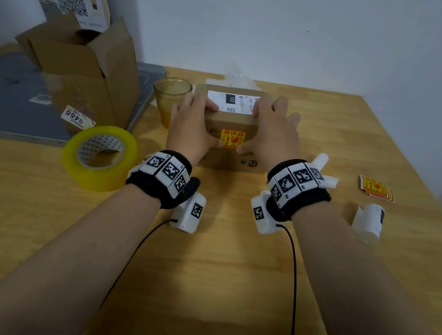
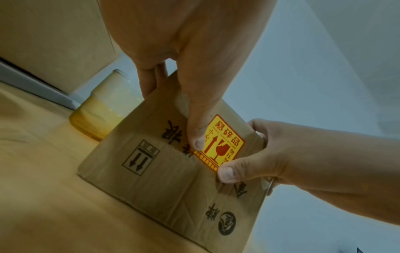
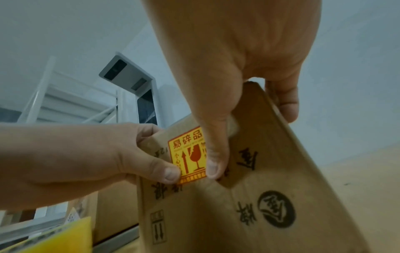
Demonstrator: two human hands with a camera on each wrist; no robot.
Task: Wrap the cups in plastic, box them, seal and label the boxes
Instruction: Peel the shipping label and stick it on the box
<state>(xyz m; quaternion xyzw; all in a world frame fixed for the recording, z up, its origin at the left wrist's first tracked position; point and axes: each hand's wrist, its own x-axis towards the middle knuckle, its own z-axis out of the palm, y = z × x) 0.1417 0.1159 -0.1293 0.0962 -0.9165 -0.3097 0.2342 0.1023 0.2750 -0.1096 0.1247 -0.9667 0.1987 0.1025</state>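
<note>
Beside the box [image 1: 232, 123], a cup [image 1: 170, 99].

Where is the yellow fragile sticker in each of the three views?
Head: fragile sticker at picture centre, on the box side facing the camera, between both thumbs.
Left wrist: sticker right of centre, upside down, left thumb pressing its edge.
Right wrist: sticker centre-left, upright, between the thumbs.
Shared landmark: the round black logo printed on that side.
</note>
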